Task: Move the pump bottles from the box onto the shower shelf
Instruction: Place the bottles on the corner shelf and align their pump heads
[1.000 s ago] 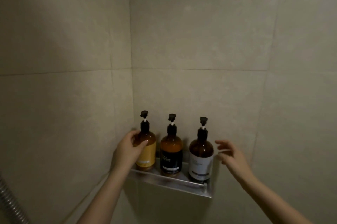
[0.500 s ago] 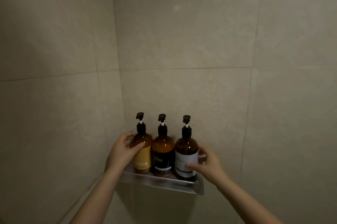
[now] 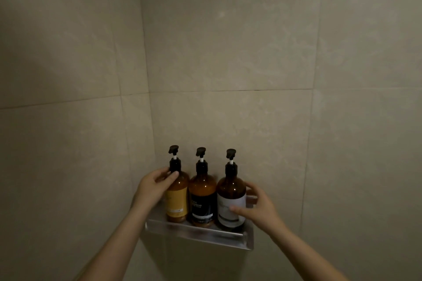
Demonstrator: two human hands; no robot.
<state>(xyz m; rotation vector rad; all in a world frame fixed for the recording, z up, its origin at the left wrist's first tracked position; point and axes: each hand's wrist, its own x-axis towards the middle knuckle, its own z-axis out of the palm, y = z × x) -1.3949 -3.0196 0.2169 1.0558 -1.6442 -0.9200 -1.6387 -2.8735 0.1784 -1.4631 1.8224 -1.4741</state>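
Observation:
Three amber pump bottles stand upright in a row on the metal shower shelf [image 3: 205, 235] in the wall corner. My left hand [image 3: 153, 187] grips the shoulder of the yellow-labelled bottle [image 3: 177, 200] at the left end. The black-labelled bottle [image 3: 202, 200] stands in the middle, touching its neighbours. My right hand [image 3: 258, 207] curls round the right side of the white-labelled bottle [image 3: 230, 198], thumb on its label. The box is not in view.
Beige tiled walls meet in a corner just behind the left bottle. The shelf's right end [image 3: 249, 242] juts out past the white-labelled bottle with a narrow free strip.
My right hand came in from the right and closed round the white-labelled bottle, which now stands closer to the middle one. My left hand slid up to the yellow bottle's shoulder.

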